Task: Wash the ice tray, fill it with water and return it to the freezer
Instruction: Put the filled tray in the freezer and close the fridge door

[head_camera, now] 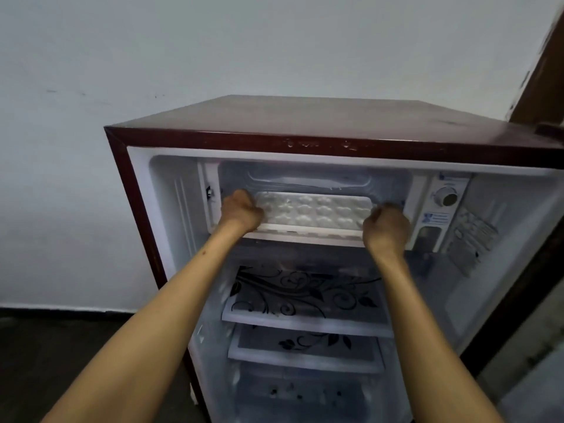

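A white ice tray [314,212] with several rounded cells lies level in the mouth of the freezer compartment [308,175] at the top of the open fridge. My left hand [241,212] is closed on the tray's left end. My right hand [387,228] is closed on its right end. Both forearms reach up from the bottom of the view. The tray's short ends are hidden under my fingers.
The fridge has a dark maroon top [305,120] and frame. A thermostat dial [446,197] sits right of the freezer. Below are glass shelves with black floral print [305,294] and a lower drawer [308,389]. A pale wall [91,87] stands behind.
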`<state>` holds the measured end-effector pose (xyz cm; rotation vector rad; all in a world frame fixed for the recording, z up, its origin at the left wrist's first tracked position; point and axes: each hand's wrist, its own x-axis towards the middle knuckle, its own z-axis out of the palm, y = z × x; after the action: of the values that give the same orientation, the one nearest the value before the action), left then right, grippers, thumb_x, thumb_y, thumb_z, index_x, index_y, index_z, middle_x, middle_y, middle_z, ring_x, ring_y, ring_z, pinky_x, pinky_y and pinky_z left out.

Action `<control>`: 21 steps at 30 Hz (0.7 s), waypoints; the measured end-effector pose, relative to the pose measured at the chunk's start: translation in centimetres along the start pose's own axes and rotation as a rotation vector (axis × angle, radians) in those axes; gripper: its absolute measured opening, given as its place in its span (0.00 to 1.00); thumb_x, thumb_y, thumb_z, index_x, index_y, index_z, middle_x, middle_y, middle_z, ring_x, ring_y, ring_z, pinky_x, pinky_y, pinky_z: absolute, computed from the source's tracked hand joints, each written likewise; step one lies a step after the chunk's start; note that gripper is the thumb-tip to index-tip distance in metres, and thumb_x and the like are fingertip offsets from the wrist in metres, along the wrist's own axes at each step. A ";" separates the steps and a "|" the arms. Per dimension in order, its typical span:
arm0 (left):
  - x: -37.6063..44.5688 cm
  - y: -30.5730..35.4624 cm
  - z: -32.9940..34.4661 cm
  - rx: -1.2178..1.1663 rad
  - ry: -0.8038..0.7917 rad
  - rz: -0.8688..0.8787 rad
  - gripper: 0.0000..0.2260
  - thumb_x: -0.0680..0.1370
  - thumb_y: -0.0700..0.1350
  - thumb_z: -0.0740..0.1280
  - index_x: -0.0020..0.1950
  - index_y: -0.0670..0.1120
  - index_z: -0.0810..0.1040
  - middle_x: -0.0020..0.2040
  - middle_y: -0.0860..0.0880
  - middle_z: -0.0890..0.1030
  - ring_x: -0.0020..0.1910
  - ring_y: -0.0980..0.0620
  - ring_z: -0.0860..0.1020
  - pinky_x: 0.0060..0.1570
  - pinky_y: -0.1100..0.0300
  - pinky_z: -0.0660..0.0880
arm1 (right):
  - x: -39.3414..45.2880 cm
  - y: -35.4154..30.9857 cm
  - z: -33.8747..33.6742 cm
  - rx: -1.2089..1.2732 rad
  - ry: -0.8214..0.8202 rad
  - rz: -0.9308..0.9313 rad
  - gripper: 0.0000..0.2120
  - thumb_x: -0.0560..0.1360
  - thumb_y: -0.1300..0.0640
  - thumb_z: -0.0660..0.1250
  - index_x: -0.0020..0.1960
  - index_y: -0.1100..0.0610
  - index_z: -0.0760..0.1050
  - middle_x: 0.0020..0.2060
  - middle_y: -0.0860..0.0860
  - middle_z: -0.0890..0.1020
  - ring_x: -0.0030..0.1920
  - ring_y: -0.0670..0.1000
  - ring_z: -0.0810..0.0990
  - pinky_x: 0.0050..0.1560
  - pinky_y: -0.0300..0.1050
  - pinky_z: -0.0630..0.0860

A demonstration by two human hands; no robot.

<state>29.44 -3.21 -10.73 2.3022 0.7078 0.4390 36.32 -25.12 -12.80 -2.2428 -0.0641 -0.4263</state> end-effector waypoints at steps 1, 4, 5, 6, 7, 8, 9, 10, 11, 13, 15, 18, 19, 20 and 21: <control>0.6 0.2 0.3 0.011 -0.001 0.012 0.05 0.75 0.40 0.64 0.43 0.39 0.76 0.45 0.42 0.78 0.48 0.43 0.77 0.44 0.59 0.69 | 0.7 0.1 0.4 -0.003 0.001 -0.002 0.11 0.79 0.65 0.57 0.53 0.69 0.76 0.51 0.65 0.80 0.52 0.63 0.78 0.42 0.43 0.67; 2.4 0.6 1.1 0.049 0.008 0.025 0.06 0.76 0.42 0.64 0.46 0.40 0.77 0.53 0.40 0.79 0.56 0.41 0.77 0.49 0.58 0.70 | 2.7 0.4 1.7 -0.031 -0.028 -0.001 0.11 0.79 0.66 0.57 0.55 0.70 0.76 0.51 0.63 0.80 0.52 0.62 0.79 0.41 0.41 0.67; 3.0 0.6 1.3 0.052 0.011 0.023 0.07 0.76 0.42 0.64 0.48 0.39 0.78 0.55 0.40 0.79 0.57 0.41 0.77 0.52 0.57 0.71 | 3.3 0.4 2.2 -0.044 -0.028 -0.015 0.11 0.79 0.66 0.57 0.54 0.69 0.76 0.50 0.63 0.81 0.51 0.62 0.80 0.41 0.42 0.68; 3.6 0.5 1.4 0.050 0.015 0.021 0.08 0.76 0.42 0.64 0.50 0.39 0.78 0.56 0.39 0.79 0.57 0.41 0.77 0.54 0.56 0.72 | 3.8 0.4 2.7 -0.063 -0.022 -0.031 0.11 0.78 0.66 0.57 0.52 0.69 0.77 0.48 0.63 0.81 0.50 0.62 0.80 0.41 0.42 0.69; 4.0 0.5 1.5 0.045 0.018 0.018 0.09 0.75 0.42 0.64 0.51 0.38 0.79 0.57 0.39 0.79 0.58 0.41 0.77 0.55 0.56 0.72 | 4.3 0.3 3.0 -0.089 -0.013 -0.040 0.10 0.78 0.65 0.58 0.51 0.68 0.77 0.47 0.63 0.81 0.49 0.61 0.81 0.41 0.43 0.69; 4.5 0.5 1.6 0.039 0.021 0.016 0.10 0.75 0.41 0.64 0.53 0.38 0.79 0.57 0.38 0.79 0.58 0.41 0.77 0.55 0.57 0.72 | 4.7 0.3 3.3 -0.112 -0.012 -0.036 0.10 0.79 0.64 0.58 0.50 0.66 0.77 0.45 0.61 0.81 0.48 0.60 0.80 0.41 0.43 0.70; 4.8 0.5 1.7 0.033 0.019 0.012 0.10 0.75 0.40 0.64 0.54 0.38 0.79 0.57 0.39 0.79 0.59 0.41 0.77 0.54 0.59 0.72 | 5.2 0.2 3.6 -0.129 -0.020 -0.029 0.09 0.79 0.64 0.58 0.49 0.65 0.77 0.43 0.59 0.80 0.45 0.57 0.79 0.40 0.41 0.70; 5.2 0.4 1.8 0.029 0.015 0.012 0.10 0.75 0.39 0.64 0.54 0.38 0.79 0.57 0.39 0.79 0.59 0.42 0.77 0.52 0.61 0.71 | 5.6 0.2 3.8 -0.139 -0.038 -0.022 0.08 0.79 0.64 0.58 0.47 0.63 0.76 0.40 0.56 0.78 0.41 0.54 0.77 0.36 0.39 0.68; 5.5 0.4 1.9 0.024 0.015 0.013 0.11 0.75 0.38 0.64 0.55 0.37 0.79 0.57 0.39 0.79 0.59 0.42 0.77 0.51 0.62 0.70 | 5.9 0.1 4.1 -0.140 -0.052 -0.018 0.08 0.79 0.64 0.59 0.46 0.63 0.76 0.38 0.54 0.76 0.39 0.52 0.76 0.32 0.39 0.66; 6.1 0.5 1.9 0.022 0.029 0.012 0.12 0.75 0.39 0.64 0.57 0.38 0.78 0.59 0.39 0.79 0.60 0.42 0.76 0.52 0.61 0.70 | 6.7 -0.1 4.6 -0.120 -0.065 -0.026 0.09 0.79 0.65 0.59 0.48 0.66 0.77 0.40 0.58 0.79 0.42 0.56 0.79 0.35 0.39 0.67; 6.5 0.6 1.9 0.021 0.038 0.011 0.14 0.76 0.40 0.65 0.60 0.38 0.76 0.61 0.40 0.78 0.62 0.43 0.75 0.56 0.60 0.71 | 7.3 -0.1 5.2 -0.095 -0.076 -0.025 0.10 0.78 0.66 0.59 0.51 0.70 0.78 0.48 0.63 0.82 0.50 0.60 0.81 0.39 0.40 0.67; 7.1 0.5 2.1 0.044 0.025 0.016 0.14 0.76 0.40 0.65 0.61 0.38 0.76 0.61 0.40 0.78 0.62 0.43 0.76 0.57 0.60 0.71 | 7.8 -0.1 5.7 -0.092 -0.101 -0.018 0.10 0.78 0.67 0.59 0.52 0.70 0.77 0.51 0.64 0.81 0.52 0.61 0.80 0.41 0.41 0.68; 7.3 0.5 2.2 0.055 0.016 0.015 0.14 0.76 0.40 0.65 0.61 0.38 0.76 0.61 0.40 0.78 0.62 0.43 0.76 0.57 0.60 0.71 | 7.9 0.0 5.8 -0.102 -0.110 -0.018 0.10 0.78 0.66 0.59 0.52 0.70 0.77 0.51 0.64 0.81 0.52 0.61 0.80 0.41 0.41 0.68; 7.5 0.4 2.2 0.059 0.009 0.007 0.14 0.76 0.40 0.65 0.61 0.38 0.76 0.61 0.39 0.78 0.61 0.42 0.75 0.57 0.59 0.71 | 8.0 0.0 5.9 -0.117 -0.117 -0.020 0.10 0.78 0.66 0.59 0.51 0.70 0.77 0.50 0.64 0.81 0.52 0.61 0.80 0.42 0.42 0.68; 7.7 0.3 2.3 0.060 0.007 -0.001 0.14 0.76 0.41 0.66 0.61 0.38 0.76 0.61 0.40 0.78 0.62 0.42 0.75 0.57 0.59 0.71 | 8.0 0.1 6.0 -0.128 -0.123 -0.023 0.10 0.78 0.66 0.59 0.50 0.71 0.77 0.50 0.63 0.81 0.52 0.61 0.80 0.42 0.42 0.68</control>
<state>36.75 -0.01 -11.26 2.3575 0.7340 0.4309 45.56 -21.42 -13.87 -2.3951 -0.1299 -0.3119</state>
